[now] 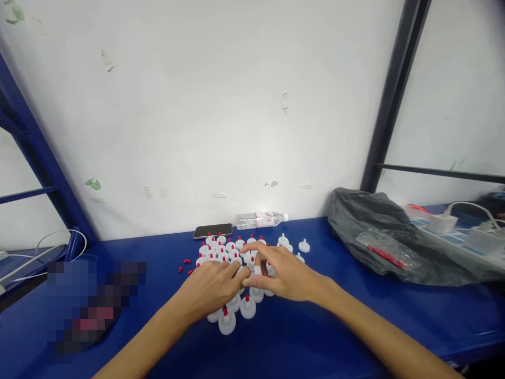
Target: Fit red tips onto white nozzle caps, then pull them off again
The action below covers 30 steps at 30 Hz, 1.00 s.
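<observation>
My right hand (290, 271) curls its thumb and fingers around a white nozzle cap (258, 270), only partly visible. Close against it, my left hand (215, 287) is closed in a pinch, and whatever its fingertips hold is hidden. Beneath and around both hands stand several white nozzle caps with red tips, such as one capped piece (248, 308) near the front. Loose red tips (187, 261) lie left of the group. To the right are white caps with bare nozzles, among them one bare cap (304, 246).
A phone (213, 231) and a plastic bottle (260, 220) lie along the wall on the blue table (315, 337). At right, a black plastic bag (355, 226) carries a clear bag of red pieces (389, 255), beside a power strip with plugs (442, 223). A blurred-out item (97, 316) is at left.
</observation>
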{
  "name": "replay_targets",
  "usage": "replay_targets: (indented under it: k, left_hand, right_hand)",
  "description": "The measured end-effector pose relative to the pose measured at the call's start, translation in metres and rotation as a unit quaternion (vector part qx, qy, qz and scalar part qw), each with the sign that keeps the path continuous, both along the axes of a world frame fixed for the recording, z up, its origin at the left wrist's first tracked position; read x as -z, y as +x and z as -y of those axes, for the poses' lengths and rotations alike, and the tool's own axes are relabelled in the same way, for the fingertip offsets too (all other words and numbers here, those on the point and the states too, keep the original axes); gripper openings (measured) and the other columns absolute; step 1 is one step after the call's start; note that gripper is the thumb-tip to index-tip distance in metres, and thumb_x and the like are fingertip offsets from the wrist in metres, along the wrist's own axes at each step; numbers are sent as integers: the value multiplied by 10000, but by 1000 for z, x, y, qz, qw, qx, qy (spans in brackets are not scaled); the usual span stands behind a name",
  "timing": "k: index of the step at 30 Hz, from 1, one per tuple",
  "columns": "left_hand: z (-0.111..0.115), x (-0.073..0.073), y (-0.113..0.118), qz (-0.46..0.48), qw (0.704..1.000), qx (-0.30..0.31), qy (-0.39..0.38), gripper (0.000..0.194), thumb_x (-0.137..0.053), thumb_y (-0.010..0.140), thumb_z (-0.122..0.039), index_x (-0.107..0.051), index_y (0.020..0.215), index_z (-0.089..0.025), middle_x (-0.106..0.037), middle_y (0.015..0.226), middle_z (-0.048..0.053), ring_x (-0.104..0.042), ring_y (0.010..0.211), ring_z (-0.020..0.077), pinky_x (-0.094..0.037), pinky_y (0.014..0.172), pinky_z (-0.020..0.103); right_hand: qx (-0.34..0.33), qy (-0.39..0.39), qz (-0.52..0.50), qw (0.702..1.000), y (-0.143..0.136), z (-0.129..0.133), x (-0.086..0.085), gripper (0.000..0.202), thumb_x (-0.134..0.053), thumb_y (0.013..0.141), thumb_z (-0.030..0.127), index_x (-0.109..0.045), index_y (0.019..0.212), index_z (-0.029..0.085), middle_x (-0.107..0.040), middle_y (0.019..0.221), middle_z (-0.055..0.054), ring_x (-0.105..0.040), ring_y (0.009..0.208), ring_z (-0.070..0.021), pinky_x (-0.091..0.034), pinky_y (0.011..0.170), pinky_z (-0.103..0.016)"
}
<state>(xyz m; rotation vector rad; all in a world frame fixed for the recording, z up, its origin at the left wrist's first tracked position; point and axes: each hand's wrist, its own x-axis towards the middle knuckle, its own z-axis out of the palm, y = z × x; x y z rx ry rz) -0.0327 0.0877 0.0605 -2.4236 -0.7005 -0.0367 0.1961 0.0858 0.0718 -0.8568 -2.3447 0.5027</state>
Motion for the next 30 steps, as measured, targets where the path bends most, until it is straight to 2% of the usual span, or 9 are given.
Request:
replay_targets:
  k: [5, 8, 12, 16, 18, 20, 23, 26, 30]
  left_hand:
    - [-2, -7, -3, 26, 999, -40, 7, 169, -389, 1033, -138, -515, 933, -188, -656, 736, 30, -673, 600, 193, -421, 470, 259]
    - [-2, -12, -1, 31, 998, -61, -5, 216, -359, 1062, -200, -525, 924, -184, -678, 728, 42, -679, 598, 195, -417, 480, 264]
    - [-2, -15, 3, 38, 994, -96, -31, 246, -345, 1067, -222, -559, 954, -178, -700, 713, 57, -694, 617, 219, -439, 524, 286]
    - [-9, -20, -12, 51, 985, -150, -60, 236, -371, 1058, -245, -588, 982, -193, -742, 770, 68, -728, 703, 246, -453, 590, 303]
    - [-17, -27, -32, 69, 975, -203, -61, 243, -366, 1050, -244, -600, 1020, -187, -749, 772, 84, -732, 712, 270, -441, 592, 317]
    - [-26, -36, -56, 99, 957, -266, -49, 335, -295, 1065, -294, -607, 1033, -174, -757, 815, 120, -730, 713, 296, -432, 592, 337]
    - [-40, -43, -86, 132, 930, -339, -46, 465, -213, 1074, -377, -622, 979, -178, -761, 908, 155, -738, 834, 322, -459, 668, 364]
    - [-50, -38, -98, 131, 914, -375, -82, 466, -253, 1055, -393, -657, 945, -187, -767, 948, 156, -738, 910, 332, -484, 742, 387]
    - [-54, -18, -98, 118, 893, -412, -138, 499, -286, 1030, -402, -710, 940, -155, -766, 1023, 209, -735, 954, 377, -510, 773, 441]
  right_hand:
    - [-3, 66, -5, 998, 1, -3, 3, 379, -627, 973, 512, -714, 1201, 221, -782, 1031, -53, -705, 907, -215, -487, 816, -307]
    - [-9, 147, -18, 989, 2, -5, 6, 421, -676, 948, 487, -695, 1251, 195, -778, 1095, -85, -705, 980, -240, -511, 889, -345]
    - [-24, 267, -16, 963, 1, -6, 6, 404, -640, 984, 433, -654, 1297, 179, -771, 1029, -99, -698, 939, -242, -531, 903, -401]
    - [-19, 310, -15, 950, 12, -10, 2, 337, -585, 1023, 331, -622, 1331, 201, -757, 1122, -108, -694, 1004, -243, -535, 930, -423]
    - [34, 307, -34, 950, 26, -15, -3, 312, -576, 1021, 319, -626, 1317, 234, -747, 1171, -106, -687, 1056, -258, -529, 954, -440]
    - [137, 283, -71, 946, 43, -23, -10, 292, -606, 994, 367, -643, 1253, 236, -745, 1154, -109, -684, 1060, -276, -519, 960, -444]
    - [283, 227, -105, 926, 63, -33, -16, 228, -600, 963, 383, -629, 1123, 223, -739, 1049, -86, -691, 960, -267, -515, 858, -378]
    - [344, 182, -91, 917, 69, -41, -16, 165, -569, 942, 345, -597, 1062, 236, -722, 929, -43, -676, 795, -235, -469, 735, -326]
    - [375, 138, -58, 915, 68, -46, -10, 173, -535, 951, 360, -587, 1072, 248, -687, 792, -10, -618, 627, -206, -411, 653, -312]
